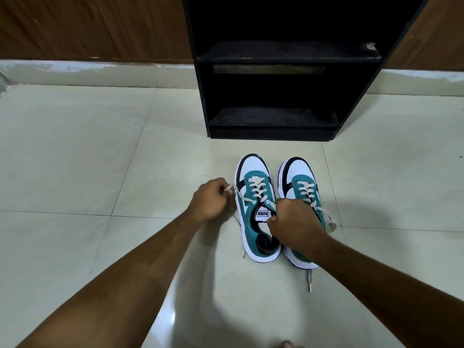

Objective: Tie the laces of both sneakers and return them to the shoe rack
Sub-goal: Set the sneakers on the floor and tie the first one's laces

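The left hand (pixel 209 200) has its fingers (pixel 222 194) pinched together on the flat cream lace end (pixel 229 188) of the left sneaker (pixel 253 207), drawing it out sideways, away from the shoe and level with the top eyelets. The right hand (pixel 295 223) is curled into a loose fist just beyond the tongue label; its fingers look closed on the other lace end, though the knuckles hide the actual grip. The shoe lies between the two hands, its long axis running straight away from the fingers toward the shoe rack (pixel 281 96), so crossing the two ends over the tongue looks like the next move, and both hands sit equally near it. The right sneaker (pixel 301 182) stands touching or just beside the first, partly under the right wrist, its laces slack: one end (pixel 329 219) droops over the outer side, another (pixel 310 281) trails onto the floor behind the heel. Both shoes are teal suede with smooth white toe caps, black trim and thick white rubber soles. The glossy pale tile floor (pixel 100 159) carries them; the matte black rack, its shelves bare, stands well beyond the toes against a wood-panelled wall (pixel 88 26).
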